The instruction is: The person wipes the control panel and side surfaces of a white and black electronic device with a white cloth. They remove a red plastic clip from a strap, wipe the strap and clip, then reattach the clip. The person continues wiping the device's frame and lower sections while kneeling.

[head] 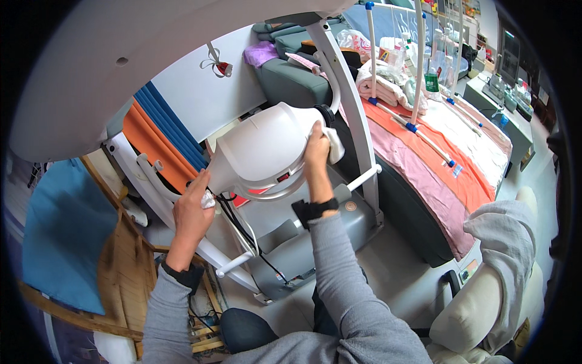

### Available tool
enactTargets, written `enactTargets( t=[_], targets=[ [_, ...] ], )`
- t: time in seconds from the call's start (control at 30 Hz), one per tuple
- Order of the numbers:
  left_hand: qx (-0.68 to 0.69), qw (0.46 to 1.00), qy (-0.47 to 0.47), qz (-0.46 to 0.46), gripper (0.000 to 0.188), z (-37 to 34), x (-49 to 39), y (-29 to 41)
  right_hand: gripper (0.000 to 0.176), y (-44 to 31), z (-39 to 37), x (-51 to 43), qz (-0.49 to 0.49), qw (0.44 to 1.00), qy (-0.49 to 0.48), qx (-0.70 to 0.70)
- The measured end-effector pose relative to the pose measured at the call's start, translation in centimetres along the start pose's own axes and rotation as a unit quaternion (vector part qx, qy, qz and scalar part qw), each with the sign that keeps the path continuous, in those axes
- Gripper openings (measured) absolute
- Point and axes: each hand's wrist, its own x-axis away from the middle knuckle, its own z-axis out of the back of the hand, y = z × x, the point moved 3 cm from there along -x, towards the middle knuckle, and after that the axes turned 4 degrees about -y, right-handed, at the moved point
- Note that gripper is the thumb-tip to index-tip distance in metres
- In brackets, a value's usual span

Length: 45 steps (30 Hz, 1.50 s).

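In front of me is a white plastic machine housing point(268, 141) with a red rocker switch point(283, 177) on its near side. It sits between the two posts of a white metal frame point(348, 91). My right hand point(316, 150) presses a folded white cloth point(335, 144) against the housing's right end, just below a black collar point(324, 115). At the left end, my left hand point(194, 209) lies along the housing's tapered tip with fingers extended. A small crumpled white wipe point(208, 199) shows under its thumb; most of it is hidden.
Black and white cables point(238, 223) hang below the housing, above a grey machine base point(291, 259). To the right, a bed point(409, 182) holds a white pipe rack point(416, 123) and several bottles. A wooden frame with blue fabric point(68, 236) stands left. A cloth-draped armrest point(482, 282) is at lower right.
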Motion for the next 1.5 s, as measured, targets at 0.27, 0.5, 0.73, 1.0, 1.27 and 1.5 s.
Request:
enactTargets(
  t=[0.27,0.5,0.73,1.0,1.27,1.5],
  targets=[
    [-0.019,1.000,0.001,-0.004,0.052,0.0,-0.2,0.1,0.075,-1.0,-0.1,-3.8,-0.126,0.816,-0.297,-0.481],
    [-0.028,0.999,0.018,-0.009,0.051,-0.4,-0.1,0.7,0.089,3.0,1.6,-0.8,-0.120,0.952,-0.203,-0.194],
    [-0.038,0.999,0.012,0.002,0.052,-0.5,0.1,0.6,0.037,5.4,-1.3,16.8,-0.057,0.992,-0.025,0.110],
    [-0.039,0.999,0.005,-0.003,0.057,-0.5,0.5,-0.1,0.069,5.1,3.9,10.3,-0.107,0.957,-0.112,-0.247],
    [-0.048,0.999,0.011,-0.011,0.059,-0.9,0.9,-0.3,0.073,-0.9,6.7,10.5,0.243,0.793,-0.225,0.511],
    [-0.068,0.998,0.002,-0.009,0.063,-0.8,0.9,0.1,0.059,-1.9,6.6,6.4,0.522,0.437,-0.132,0.720]
  ],
)
